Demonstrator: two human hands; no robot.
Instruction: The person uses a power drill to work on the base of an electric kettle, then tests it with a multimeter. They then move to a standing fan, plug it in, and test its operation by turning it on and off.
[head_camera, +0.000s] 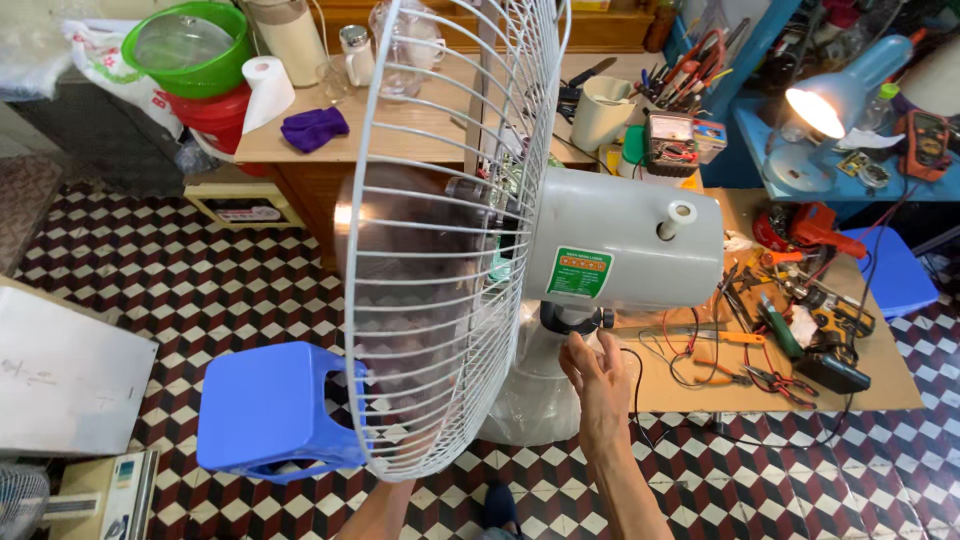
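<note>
Right hand (598, 372): open, fingers spread and part curled, palm up; fingertips at or just under the black neck joint (572, 320) of the fan (620, 240). Holds nothing; actual contact w/ joint cannot be confirmed. Left hand: only a forearm at bottom edge below the fan, hand hidden behind the wire guard (450, 230); grip cannot be told.

Fan: grey motor housing w/ green label, white guard facing left of frame, blades blurred inside guard. Pale round base directly below housing, standing on floor.

Surface: floor (180, 290) is red/black/white checker tile. Cardboard sheet (880, 370) lies on floor right of fan, carrying pliers, screwdrivers, wires and a drill.

Room, relative to fan: blue plastic stool (265, 405) just left, near guard rim. Wooden table (400, 130) behind, w/ green bowl, paper roll, purple cloth, glass jug. Lit desk lamp (835, 100) upper right on blue bench. Metal sheet far left.
</note>
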